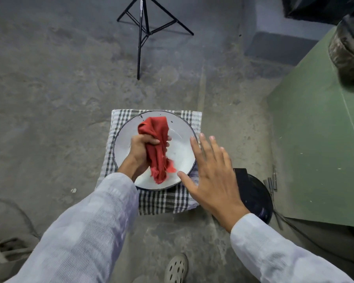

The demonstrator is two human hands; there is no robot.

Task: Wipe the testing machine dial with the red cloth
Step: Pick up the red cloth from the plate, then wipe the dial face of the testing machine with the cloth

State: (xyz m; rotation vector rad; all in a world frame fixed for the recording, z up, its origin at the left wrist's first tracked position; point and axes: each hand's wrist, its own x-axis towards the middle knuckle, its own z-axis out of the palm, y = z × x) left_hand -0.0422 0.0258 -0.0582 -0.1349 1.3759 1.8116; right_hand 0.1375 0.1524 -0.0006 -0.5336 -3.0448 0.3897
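Observation:
The red cloth [157,148] is bunched in my left hand [140,149], which grips it over a white enamel bowl [182,150] with a dark rim. One end of the cloth sticks up and the other hangs down into the bowl. My right hand [211,172] hovers flat beside the bowl's right rim, fingers spread, holding nothing. The green body of the testing machine [319,144] stands at the right. Its dial is not clearly visible; a blurred dark round part [349,48] shows at the top right.
The bowl rests on a checked cloth [164,199] over a low stand on the concrete floor. A black tripod [143,27] stands beyond it. A black round object [255,197] and several metal rods [271,182] lie by the machine's base. My shoe [176,268] is below.

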